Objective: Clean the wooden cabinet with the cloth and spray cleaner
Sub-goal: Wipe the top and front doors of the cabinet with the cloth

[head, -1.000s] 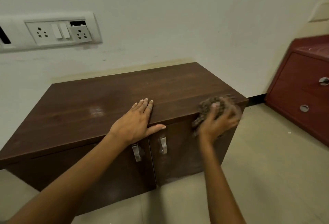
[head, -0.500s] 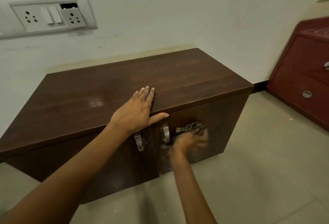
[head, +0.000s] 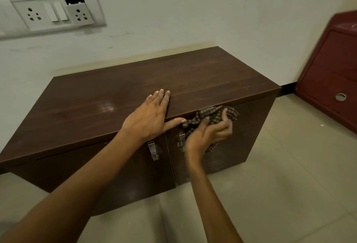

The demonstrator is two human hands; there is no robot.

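A low dark wooden cabinet [head: 202, 76] stands against the wall, with two doors and two metal handles. My left hand [head: 150, 117] lies flat on its top near the front edge, thumb over the edge. My right hand [head: 208, 136] grips a brown checked cloth [head: 212, 115] and presses it against the upper left part of the right door, just below the top's edge. The cloth partly covers the right door's handle [head: 181, 140]. The left door's handle [head: 153, 150] is uncovered. No spray cleaner is in view.
A dark red drawer unit [head: 332, 80] stands on the floor to the right. A white switch and socket plate [head: 52, 15] sits on the wall above the cabinet's left end. Beige floor tiles [head: 289, 184] lie in front and to the right.
My right hand swept the cloth from the cabinet's top right corner down across the right door, then up to the door's upper left. My left hand stayed flat on the top.
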